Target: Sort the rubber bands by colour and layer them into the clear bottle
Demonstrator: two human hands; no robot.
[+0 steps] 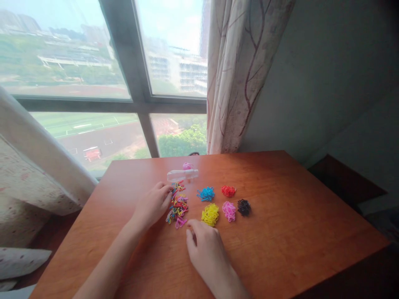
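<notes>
A mixed heap of small coloured rubber bands (pixel 179 206) lies on the wooden table, in front of me. My left hand (pixel 155 202) reaches to its upper left side, fingertips at the bands, thumb apart from the fingers. My right hand (pixel 204 243) rests just right of the heap's near end, fingers loosely bent, with a gap at the thumb and nothing visible between them. Beyond its knuckles lies a pile of yellow rubber bands (pixel 210 214). Further piles are blue bands (pixel 206 194), red bands (pixel 228 191), pink bands (pixel 229 211) and black bands (pixel 244 207).
Behind the mixed heap lies a clear plastic container or bag (pixel 182 175), with a small pink object (pixel 187 166) beyond it. The wooden table (pixel 296 207) reaches to a window (pixel 140 104). Curtains (pixel 240 74) hang on both sides of the window.
</notes>
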